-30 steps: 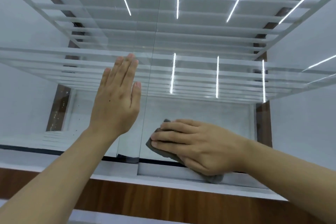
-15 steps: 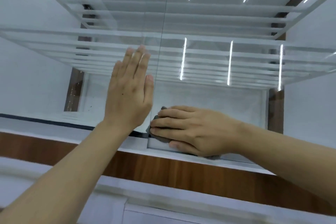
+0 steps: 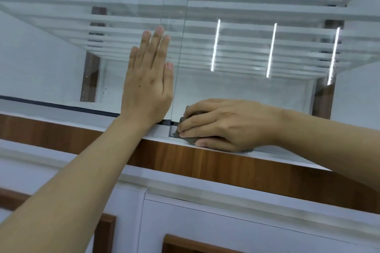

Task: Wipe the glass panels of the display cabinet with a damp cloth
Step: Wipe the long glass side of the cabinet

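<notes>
The display cabinet has two glass panels that meet at a vertical edge in mid-view. My left hand (image 3: 147, 84) lies flat with straight fingers against the left glass panel (image 3: 61, 63), just left of that edge. My right hand (image 3: 224, 124) presses a dark grey cloth (image 3: 189, 139) against the bottom of the right glass panel (image 3: 257, 92), at its lower left corner by the white frame. Most of the cloth is hidden under the fingers; its thumb tucks under the cloth's lower edge.
Glass shelves (image 3: 236, 33) with reflected light strips fill the cabinet interior. Below the glass runs a white frame edge and a brown wood band (image 3: 226, 168), then white cabinet doors (image 3: 246, 230) with wood trim.
My right hand has slid the cloth down to the bottom corner of the right panel. The view has tilted downward, showing the lower doors. My left hand stays flat on the left panel.
</notes>
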